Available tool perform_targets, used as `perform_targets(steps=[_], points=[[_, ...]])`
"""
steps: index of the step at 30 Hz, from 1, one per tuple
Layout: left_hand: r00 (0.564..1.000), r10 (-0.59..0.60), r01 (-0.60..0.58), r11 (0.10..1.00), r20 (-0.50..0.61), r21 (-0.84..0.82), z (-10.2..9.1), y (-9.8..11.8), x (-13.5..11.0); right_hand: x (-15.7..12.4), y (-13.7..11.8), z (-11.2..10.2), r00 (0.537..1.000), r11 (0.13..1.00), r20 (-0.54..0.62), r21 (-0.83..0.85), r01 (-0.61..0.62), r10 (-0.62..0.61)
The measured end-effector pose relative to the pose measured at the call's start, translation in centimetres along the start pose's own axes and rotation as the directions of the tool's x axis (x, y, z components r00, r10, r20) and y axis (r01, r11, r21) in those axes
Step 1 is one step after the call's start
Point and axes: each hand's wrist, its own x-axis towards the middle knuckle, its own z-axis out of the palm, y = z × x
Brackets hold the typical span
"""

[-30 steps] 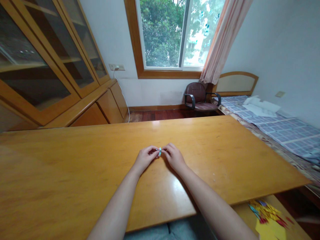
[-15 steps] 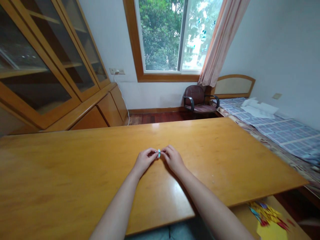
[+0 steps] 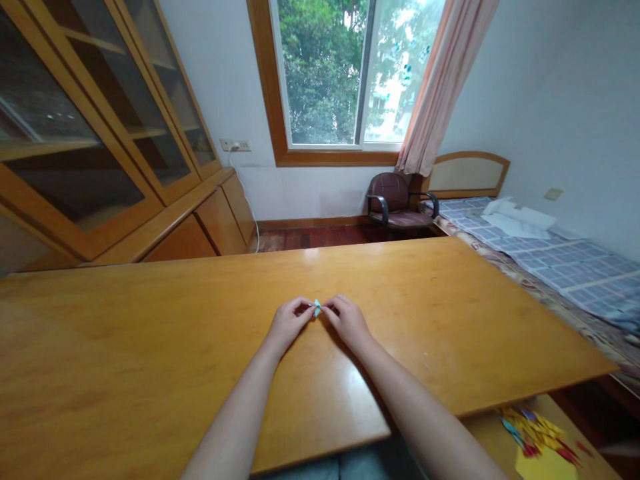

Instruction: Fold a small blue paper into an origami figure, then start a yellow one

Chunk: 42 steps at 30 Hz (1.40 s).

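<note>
Between my two hands is a small light-blue piece (image 3: 317,307), likely folded paper, though too small to make out fully. My left hand (image 3: 291,320) pinches its left side between thumb and fingers. From the other side, my right hand (image 3: 346,320) grips it with thumb and fingertips. Both hands are just above the wooden table (image 3: 200,347), near its middle. Fingertips cover part of the piece's edges.
An open drawer (image 3: 493,433) at the lower right holds yellow paper (image 3: 545,465) and a pile of yellow, red and blue pieces (image 3: 537,430). Beyond the table stand a brown armchair (image 3: 393,197), a bed (image 3: 565,260) and a glass-door cabinet (image 3: 175,193).
The light-blue piece has turned slightly between my fingertips and shows a more pointed outline. Both hands stay in nearly the same place.
</note>
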Motion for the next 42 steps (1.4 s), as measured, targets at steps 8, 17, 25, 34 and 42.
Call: perform_targets(steps=[8, 17, 25, 34, 42], points=[[1.0, -0.005, 0.004, 1.0, -0.013, -0.015, -0.01, -0.01, -0.07, 0.05, 0.39, 0.36, 0.998, 0.998, -0.041, -0.033, -0.048, 0.046], [0.999, 0.002, -0.002, 1.0, -0.036, 0.022, -0.03, 0.1, -0.14, 0.23, 0.42, 0.4, 0.995, 0.998, -0.074, -0.01, -0.069, 0.068], [0.999, 0.0, 0.0, 1.0, -0.033, 0.013, -0.08, 0.16, -0.2, 0.04, 0.3, 0.45, 0.995, 0.997, -0.089, -0.06, -0.054, 0.049], [0.998, -0.008, 0.009, 1.0, -0.063, 0.014, 0.02, -0.34, -0.12, 0.04, 0.47, 0.33, 0.997, 0.998, -0.077, -0.05, -0.033, 0.029], [0.998, -0.018, 0.018, 1.0, -0.063, 0.001, 0.08, -0.59, 0.07, -0.04, 0.4, 0.33, 0.996, 0.996, -0.084, -0.082, -0.032, 0.025]])
